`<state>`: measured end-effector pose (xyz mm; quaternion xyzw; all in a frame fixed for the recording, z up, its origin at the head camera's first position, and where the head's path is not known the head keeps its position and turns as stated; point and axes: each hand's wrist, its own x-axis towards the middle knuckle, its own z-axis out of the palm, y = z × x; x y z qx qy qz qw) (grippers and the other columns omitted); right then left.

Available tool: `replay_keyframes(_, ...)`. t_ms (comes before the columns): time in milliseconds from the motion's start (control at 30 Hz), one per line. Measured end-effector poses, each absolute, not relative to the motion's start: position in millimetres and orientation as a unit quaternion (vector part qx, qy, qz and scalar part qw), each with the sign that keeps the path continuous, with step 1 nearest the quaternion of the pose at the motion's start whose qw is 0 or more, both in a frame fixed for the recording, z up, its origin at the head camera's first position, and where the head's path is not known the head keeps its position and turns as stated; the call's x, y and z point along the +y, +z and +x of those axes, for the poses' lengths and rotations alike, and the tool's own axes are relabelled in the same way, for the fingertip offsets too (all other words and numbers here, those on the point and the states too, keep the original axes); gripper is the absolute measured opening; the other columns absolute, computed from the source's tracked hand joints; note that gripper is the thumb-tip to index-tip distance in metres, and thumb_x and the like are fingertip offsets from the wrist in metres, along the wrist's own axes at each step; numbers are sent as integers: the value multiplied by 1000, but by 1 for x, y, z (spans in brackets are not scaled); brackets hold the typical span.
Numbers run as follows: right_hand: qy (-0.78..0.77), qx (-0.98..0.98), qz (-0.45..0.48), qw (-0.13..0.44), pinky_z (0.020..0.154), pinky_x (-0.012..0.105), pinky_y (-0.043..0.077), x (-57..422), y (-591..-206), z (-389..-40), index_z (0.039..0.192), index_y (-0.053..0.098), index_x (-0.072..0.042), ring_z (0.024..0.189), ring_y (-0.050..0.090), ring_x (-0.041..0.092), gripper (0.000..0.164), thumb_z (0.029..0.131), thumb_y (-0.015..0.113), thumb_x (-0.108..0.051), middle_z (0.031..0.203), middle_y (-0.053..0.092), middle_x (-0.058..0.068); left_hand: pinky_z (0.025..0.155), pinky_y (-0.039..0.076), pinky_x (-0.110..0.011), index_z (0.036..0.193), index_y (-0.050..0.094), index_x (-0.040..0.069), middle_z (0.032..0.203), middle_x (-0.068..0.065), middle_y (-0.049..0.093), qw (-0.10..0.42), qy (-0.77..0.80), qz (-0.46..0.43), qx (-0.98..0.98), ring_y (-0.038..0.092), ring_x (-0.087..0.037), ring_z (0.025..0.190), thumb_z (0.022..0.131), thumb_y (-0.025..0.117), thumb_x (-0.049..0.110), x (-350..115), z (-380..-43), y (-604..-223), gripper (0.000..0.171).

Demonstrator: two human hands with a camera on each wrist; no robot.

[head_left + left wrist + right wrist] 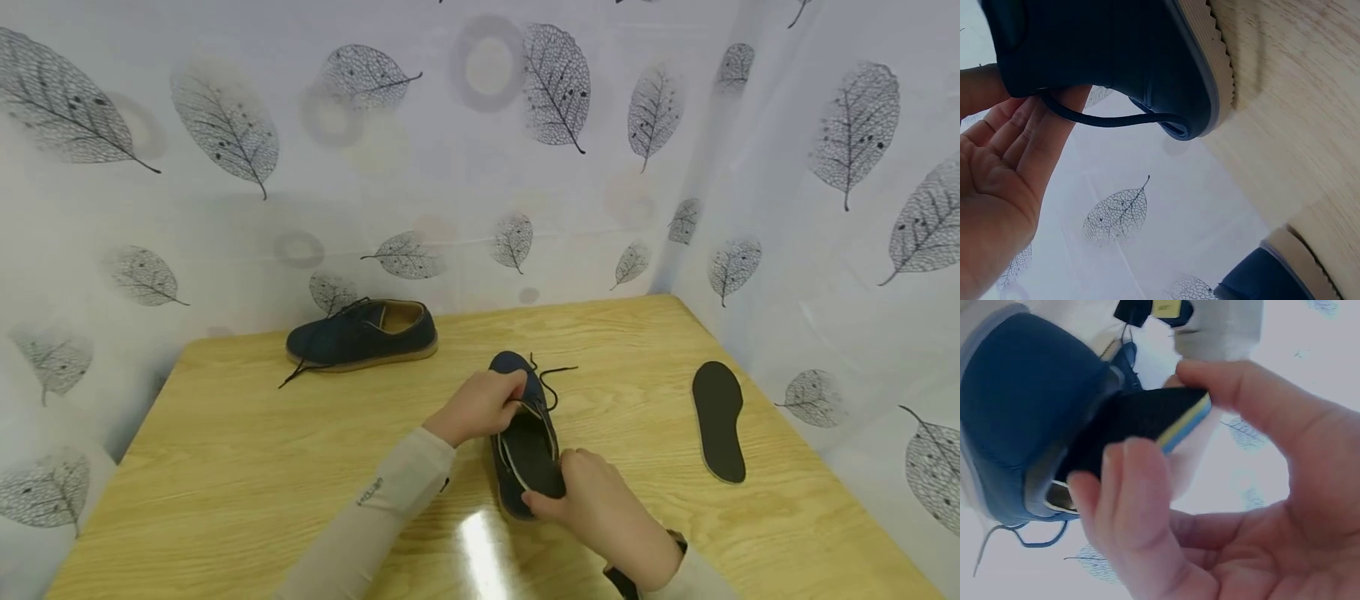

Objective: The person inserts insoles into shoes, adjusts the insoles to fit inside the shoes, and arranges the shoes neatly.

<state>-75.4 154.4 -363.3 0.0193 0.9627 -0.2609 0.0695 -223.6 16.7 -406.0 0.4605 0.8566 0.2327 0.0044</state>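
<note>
Gripping one of two shoes (1116,44) are left fingers (1054,137), while right fingers (1146,494) pinch one of two insoles (1135,419).

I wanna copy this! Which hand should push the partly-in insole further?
Probably the right hand: it pinches the insole by the end sticking out of the shoe, while the left hand holds the shoe.
</note>
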Motion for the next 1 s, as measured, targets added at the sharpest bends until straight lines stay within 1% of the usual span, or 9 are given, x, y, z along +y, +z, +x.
replay_keyframes(133,-261,964,13,54,51,30,41,155,-367,-88,85,61,1,59,49,16,37,78,80,-29,74,52,6,53,31,-23,79,43,14,62,4,40,10,235,454,859,38,-9,52,94,60,8,17,-224,-406,24)
replay_keyframes(200,-258,965,7,44,52,29,41,154,-370,-93,87,61,-1,59,49,16,33,79,80,-27,74,53,5,53,32,-22,79,43,14,63,4,41,13,236,450,861,39,-9,53,94,61,8,16,-224,-407,24)
replay_keyframes(300,-257,966,1,24,52,29,41,153,-376,-100,84,60,-2,59,48,15,28,80,79,-23,72,53,4,53,33,-22,79,43,15,64,4,42,16,234,447,863,41,-10,54,93,61,9,17,-225,-408,24)
replay_keyframes(433,-252,967,-12,-9,52,28,40,151,-382,-109,80,60,-3,59,48,14,25,81,78,-20,71,54,3,54,33,-22,78,43,14,63,4,42,14,235,445,864,42,-10,54,93,62,8,18,-225,-407,25)
replay_keyframes(567,-246,968,-35,-20,49,26,40,148,-388,-115,74,61,-6,55,47,11,23,80,79,-19,68,55,0,53,33,-23,78,43,13,63,3,42,11,238,446,863,41,-11,54,92,62,7,17,-224,-406,24)
replay_keyframes(733,-212,974,-77,1,45,25,39,145,-388,-120,60,62,-12,49,47,9,26,77,81,-18,57,54,-5,53,33,-23,79,44,13,63,3,42,6,234,452,861,41,-11,54,93,62,7,17,-224,-407,23)
replay_keyframes(800,-193,976,-99,17,44,24,37,144,-387,-120,54,60,-13,48,45,9,30,76,81,-14,53,51,-7,53,32,-24,79,44,13,63,3,41,2,233,453,860,41,-11,54,93,61,7,18,-223,-408,23)
replay_keyframes(900,-176,976,-121,45,42,22,28,143,-384,-119,47,50,-14,45,36,8,42,78,75,-1,46,38,-9,53,32,-24,79,44,13,63,4,41,0,229,454,861,40,-11,54,93,61,7,17,-222,-408,23)
replay_keyframes(1000,-172,973,-131,85,45,23,19,144,-383,-119,45,37,-16,45,25,9,51,79,64,10,45,24,-10,53,32,-23,79,44,13,63,4,40,3,222,455,862,39,-10,54,93,61,7,18,-222,-408,23)
